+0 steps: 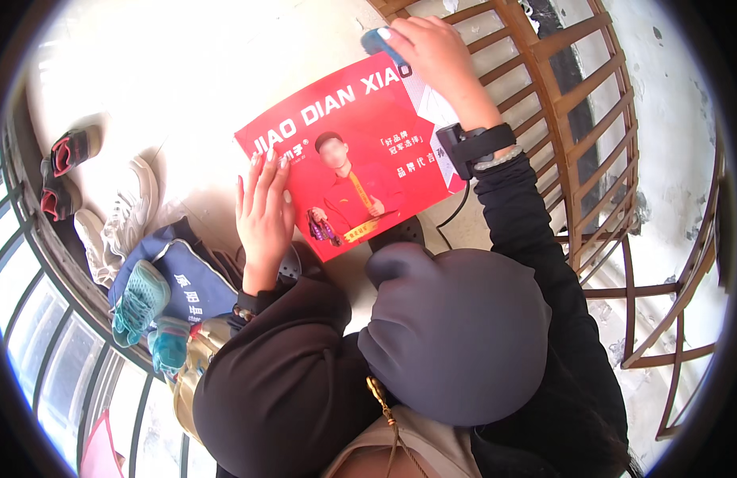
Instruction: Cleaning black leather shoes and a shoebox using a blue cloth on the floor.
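Note:
A red cardboard panel, perhaps a box top, lies tilted in front of my knees. It bears large white writing and a printed picture of a person. My left hand rests flat on its left edge, with the fingertips on the printed surface and nothing in the grasp. Over the panel's far right corner, my right hand is closed around a small blue cloth or sponge, partly hidden by the fingers. Whether the blue thing touches the panel is hard to tell.
A brown slatted rack stands close on the right. At left are dark shoes with red lining, white sneakers, and teal sneakers on a blue bag. Window bars run along the left. A black cable hangs near my right wrist.

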A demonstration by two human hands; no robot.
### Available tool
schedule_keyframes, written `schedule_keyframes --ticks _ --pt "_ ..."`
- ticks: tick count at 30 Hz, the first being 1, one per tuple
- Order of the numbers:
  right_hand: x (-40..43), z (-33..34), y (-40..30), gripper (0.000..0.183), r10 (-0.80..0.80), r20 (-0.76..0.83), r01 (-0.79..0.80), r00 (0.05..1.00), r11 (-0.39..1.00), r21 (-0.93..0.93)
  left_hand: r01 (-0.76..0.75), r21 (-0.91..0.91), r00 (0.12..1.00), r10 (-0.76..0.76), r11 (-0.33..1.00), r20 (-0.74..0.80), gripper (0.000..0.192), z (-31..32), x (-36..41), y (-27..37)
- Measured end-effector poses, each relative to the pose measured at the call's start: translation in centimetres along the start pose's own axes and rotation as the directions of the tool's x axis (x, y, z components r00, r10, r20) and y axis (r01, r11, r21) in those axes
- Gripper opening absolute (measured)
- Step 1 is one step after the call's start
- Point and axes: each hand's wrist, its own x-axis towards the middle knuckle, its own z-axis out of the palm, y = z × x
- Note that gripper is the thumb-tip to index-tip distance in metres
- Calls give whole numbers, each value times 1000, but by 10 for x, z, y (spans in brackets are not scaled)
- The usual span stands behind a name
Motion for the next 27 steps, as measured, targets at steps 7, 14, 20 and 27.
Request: schedule_keyframes --ticks 7,14,20,27 --pt "29 -34 -12 24 634 281 -691 720 624 363 -8 -99 999 4 995 -38 43 5 -1 -3" --pt "83 15 -138 30 274 -169 -95 947 740 666 0 -99 999 -4 995 -43 43 9 -6 -4" --pt "70 50 -179 33 -175 557 -86 812 908 410 -10 -70 1000 8 997 -24 50 13 -4 -1" --pt "84 52 -164 34 -142 773 -274 618 883 381 -58 35 998 59 998 -7 48 7 -1 -6"
